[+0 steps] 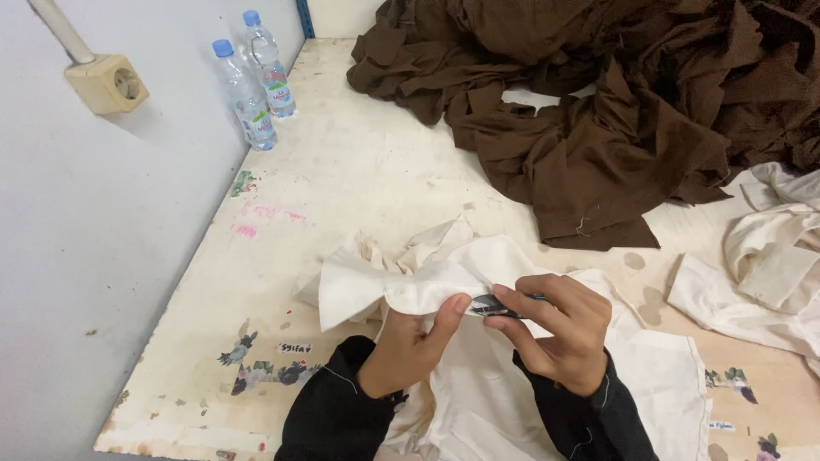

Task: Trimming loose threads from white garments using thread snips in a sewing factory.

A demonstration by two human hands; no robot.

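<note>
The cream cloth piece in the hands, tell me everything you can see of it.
The cream woven cloth piece looks like thin cotton, folded and creased, with a stiffer flat band jutting left. The left hand pinches its folded edge between thumb and fingers; the right hand holds a small dark tool against that edge. The rest drapes toward the person's lap over the worn pale table.

The small dark metal tool is mostly hidden by the right hand's fingers; its kind is unclear.
</note>
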